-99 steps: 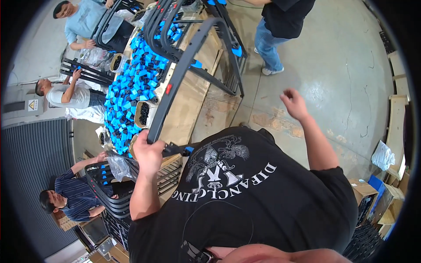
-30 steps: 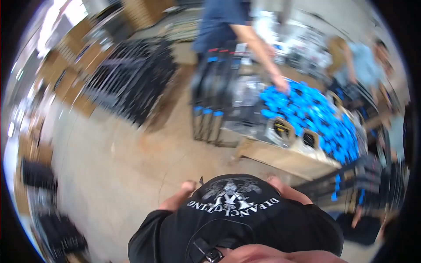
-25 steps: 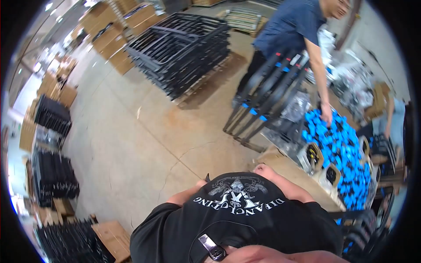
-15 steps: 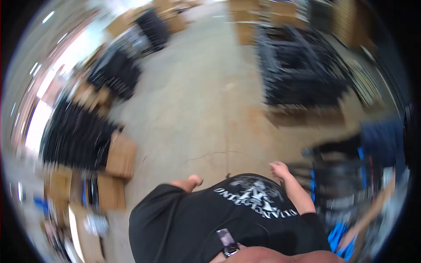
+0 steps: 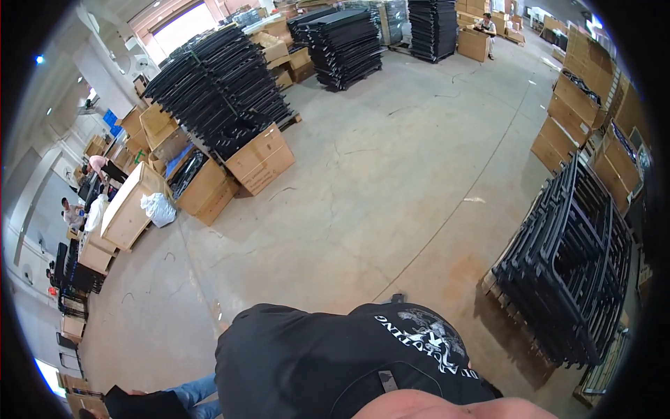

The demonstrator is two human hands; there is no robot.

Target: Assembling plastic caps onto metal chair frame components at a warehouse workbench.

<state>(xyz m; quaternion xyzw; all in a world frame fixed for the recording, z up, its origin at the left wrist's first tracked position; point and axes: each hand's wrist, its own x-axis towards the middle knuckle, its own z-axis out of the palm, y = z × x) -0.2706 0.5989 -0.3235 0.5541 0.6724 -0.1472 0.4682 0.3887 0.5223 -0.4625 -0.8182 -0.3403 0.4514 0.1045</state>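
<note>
Well, left hand and right hand out of sight; cannot tell if spread, curled or holding. Black metal frames [image 5: 558, 300] already piled high, right of black T-shirt [image 5: 300, 356]. How many left to pile, cannot tell.

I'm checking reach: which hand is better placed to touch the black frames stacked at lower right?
Probably the right hand: the black frames stand on that side. Neither hand shows, so this rests on position alone.

Since the last glimpse, both hands and the worktop have left view; the frame stack [image 5: 551, 293] has shifted lower right, and jeans [image 5: 195, 392], probably a co-worker's, have appeared lower left.
</note>
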